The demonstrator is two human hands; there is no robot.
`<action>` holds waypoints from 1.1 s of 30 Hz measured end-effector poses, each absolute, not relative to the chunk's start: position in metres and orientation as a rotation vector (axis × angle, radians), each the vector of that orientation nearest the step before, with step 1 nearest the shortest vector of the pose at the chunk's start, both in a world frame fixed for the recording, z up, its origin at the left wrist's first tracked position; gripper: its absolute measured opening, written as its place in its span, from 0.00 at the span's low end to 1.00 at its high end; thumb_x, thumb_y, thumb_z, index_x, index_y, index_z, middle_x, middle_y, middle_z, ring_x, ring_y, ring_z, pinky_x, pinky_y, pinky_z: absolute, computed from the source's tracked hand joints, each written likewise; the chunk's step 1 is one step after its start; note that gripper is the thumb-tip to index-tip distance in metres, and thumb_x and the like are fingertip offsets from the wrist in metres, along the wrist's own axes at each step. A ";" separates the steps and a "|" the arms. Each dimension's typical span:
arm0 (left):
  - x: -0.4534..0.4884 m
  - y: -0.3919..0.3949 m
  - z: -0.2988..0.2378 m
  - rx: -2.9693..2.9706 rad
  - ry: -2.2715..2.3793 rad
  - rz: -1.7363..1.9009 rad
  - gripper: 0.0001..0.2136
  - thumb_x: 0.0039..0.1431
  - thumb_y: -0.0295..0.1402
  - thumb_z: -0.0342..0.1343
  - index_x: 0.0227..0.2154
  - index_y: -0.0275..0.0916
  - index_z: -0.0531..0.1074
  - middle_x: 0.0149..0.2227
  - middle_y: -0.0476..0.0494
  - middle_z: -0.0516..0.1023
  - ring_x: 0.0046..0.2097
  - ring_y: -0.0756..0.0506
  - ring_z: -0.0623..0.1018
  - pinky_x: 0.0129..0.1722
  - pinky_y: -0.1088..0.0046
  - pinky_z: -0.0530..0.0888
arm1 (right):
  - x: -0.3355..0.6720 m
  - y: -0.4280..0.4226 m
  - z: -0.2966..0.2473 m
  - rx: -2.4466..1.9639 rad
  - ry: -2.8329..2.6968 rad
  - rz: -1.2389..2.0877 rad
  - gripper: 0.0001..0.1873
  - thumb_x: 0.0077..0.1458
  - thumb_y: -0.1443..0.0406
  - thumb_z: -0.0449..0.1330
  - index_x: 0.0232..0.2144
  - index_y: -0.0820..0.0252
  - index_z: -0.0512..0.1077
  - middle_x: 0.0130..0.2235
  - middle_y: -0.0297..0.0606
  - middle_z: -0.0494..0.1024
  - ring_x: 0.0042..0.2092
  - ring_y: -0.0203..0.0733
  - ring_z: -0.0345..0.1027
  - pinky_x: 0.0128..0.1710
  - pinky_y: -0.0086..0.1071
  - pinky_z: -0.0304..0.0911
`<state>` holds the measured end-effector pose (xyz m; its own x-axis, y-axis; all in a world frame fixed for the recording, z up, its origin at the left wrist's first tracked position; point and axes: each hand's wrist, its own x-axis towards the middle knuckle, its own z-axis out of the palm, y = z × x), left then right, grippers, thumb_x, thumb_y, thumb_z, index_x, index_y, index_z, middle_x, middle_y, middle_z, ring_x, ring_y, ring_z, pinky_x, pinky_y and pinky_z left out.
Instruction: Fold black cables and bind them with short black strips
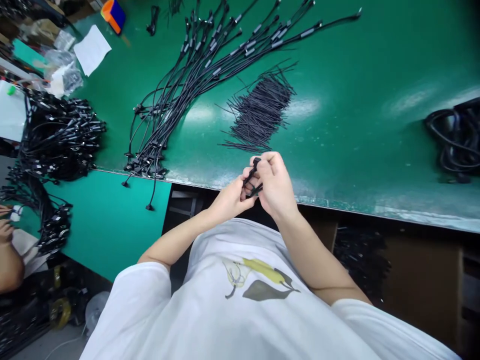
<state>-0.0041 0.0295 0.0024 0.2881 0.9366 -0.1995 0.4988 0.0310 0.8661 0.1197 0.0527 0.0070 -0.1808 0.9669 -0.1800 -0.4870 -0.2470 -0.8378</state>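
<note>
My left hand (234, 197) and my right hand (276, 182) meet at the table's front edge. Between them is a black cable (250, 174), folded into a short bundle with a connector at its upper end. The left fingers close round its lower part, and the right fingers pinch near the connector. Just beyond my hands lies a pile of thin black twist ties (260, 112). Farther left, a spread of long black cables (187, 92) with grey labels and connectors runs across the green table (360, 125).
Big heaps of bundled cables (60, 135) sit at the left, near another person's hand (5, 230). A thick coiled black cable (455, 140) lies at the far right. White paper (92, 50) and an orange and blue object (113, 16) are at the back left. An open cardboard box (420, 285) stands below the table.
</note>
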 end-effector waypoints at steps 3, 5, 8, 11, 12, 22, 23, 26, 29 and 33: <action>0.000 0.028 0.000 1.515 1.283 0.575 0.13 0.58 0.33 0.57 0.44 0.32 0.71 0.33 0.45 0.76 0.34 0.48 0.76 0.36 0.74 0.70 | 0.118 0.057 0.016 -0.793 -0.828 1.587 0.27 0.49 0.43 0.66 0.41 0.53 0.67 0.36 0.32 0.71 0.29 0.31 0.64 0.25 0.26 0.63; 0.000 0.028 0.000 1.390 1.171 0.495 0.09 0.61 0.34 0.54 0.32 0.32 0.72 0.28 0.44 0.76 0.32 0.48 0.77 0.36 0.73 0.72 | 0.118 0.057 0.020 -0.712 -0.934 1.578 0.26 0.50 0.42 0.64 0.37 0.56 0.69 0.27 0.30 0.66 0.25 0.29 0.58 0.23 0.25 0.58; -0.003 0.030 0.001 1.259 0.972 0.394 0.17 0.63 0.41 0.54 0.24 0.33 0.70 0.24 0.44 0.75 0.29 0.50 0.75 0.37 0.72 0.73 | 0.120 0.059 0.024 -0.685 -0.941 1.701 0.31 0.48 0.37 0.61 0.27 0.58 0.65 0.20 0.24 0.50 0.19 0.26 0.42 0.17 0.23 0.43; -0.007 0.030 0.000 1.105 0.794 0.386 0.22 0.57 0.51 0.58 0.24 0.34 0.70 0.24 0.46 0.73 0.30 0.51 0.73 0.38 0.71 0.73 | 0.123 0.063 0.026 -0.789 -0.849 1.859 0.35 0.48 0.32 0.54 0.24 0.57 0.60 0.19 0.22 0.45 0.18 0.25 0.34 0.15 0.23 0.34; -0.008 0.029 -0.001 0.994 0.748 0.406 0.23 0.55 0.54 0.58 0.27 0.34 0.71 0.24 0.47 0.72 0.29 0.51 0.72 0.38 0.70 0.74 | 0.124 0.065 0.026 -0.816 -0.828 1.889 0.35 0.48 0.32 0.54 0.25 0.57 0.60 0.19 0.22 0.45 0.18 0.25 0.33 0.14 0.23 0.33; 0.003 0.020 0.000 0.432 0.676 0.522 0.22 0.49 0.51 0.65 0.29 0.35 0.69 0.21 0.56 0.60 0.21 0.55 0.63 0.21 0.78 0.67 | 0.128 0.072 0.019 -0.825 -0.743 1.841 0.35 0.43 0.33 0.60 0.30 0.56 0.60 0.24 0.24 0.54 0.18 0.24 0.40 0.12 0.21 0.38; 0.004 0.021 0.000 0.423 0.678 0.532 0.22 0.49 0.51 0.65 0.30 0.35 0.69 0.21 0.55 0.60 0.21 0.55 0.64 0.22 0.78 0.68 | 0.129 0.073 0.017 -0.827 -0.743 1.818 0.35 0.43 0.33 0.60 0.28 0.56 0.59 0.25 0.25 0.55 0.19 0.24 0.43 0.12 0.21 0.38; 0.006 0.025 -0.003 0.390 0.678 0.550 0.21 0.52 0.50 0.64 0.33 0.34 0.71 0.23 0.53 0.64 0.25 0.53 0.68 0.28 0.74 0.73 | 0.132 0.078 0.011 -0.838 -0.770 1.745 0.34 0.47 0.34 0.59 0.26 0.57 0.56 0.25 0.25 0.53 0.19 0.24 0.45 0.12 0.21 0.39; 0.008 0.031 -0.005 0.296 0.694 0.541 0.20 0.54 0.47 0.63 0.35 0.32 0.73 0.27 0.49 0.68 0.29 0.51 0.72 0.33 0.73 0.74 | 0.135 0.083 0.009 -0.877 -0.829 1.711 0.31 0.51 0.37 0.58 0.28 0.56 0.57 0.23 0.24 0.52 0.17 0.24 0.44 0.12 0.20 0.40; 0.011 0.037 -0.006 0.146 0.703 0.531 0.15 0.53 0.40 0.65 0.33 0.31 0.74 0.25 0.51 0.63 0.25 0.54 0.66 0.26 0.79 0.66 | 0.135 0.081 0.006 -0.900 -0.865 1.719 0.26 0.56 0.41 0.58 0.30 0.55 0.58 0.23 0.22 0.53 0.17 0.24 0.44 0.13 0.19 0.41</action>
<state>0.0115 0.0372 -0.0064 0.6371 0.5112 -0.5769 -0.4153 0.8581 0.3018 0.1349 0.0813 0.0064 -0.2522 0.9514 -0.1768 -0.4249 -0.2730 -0.8631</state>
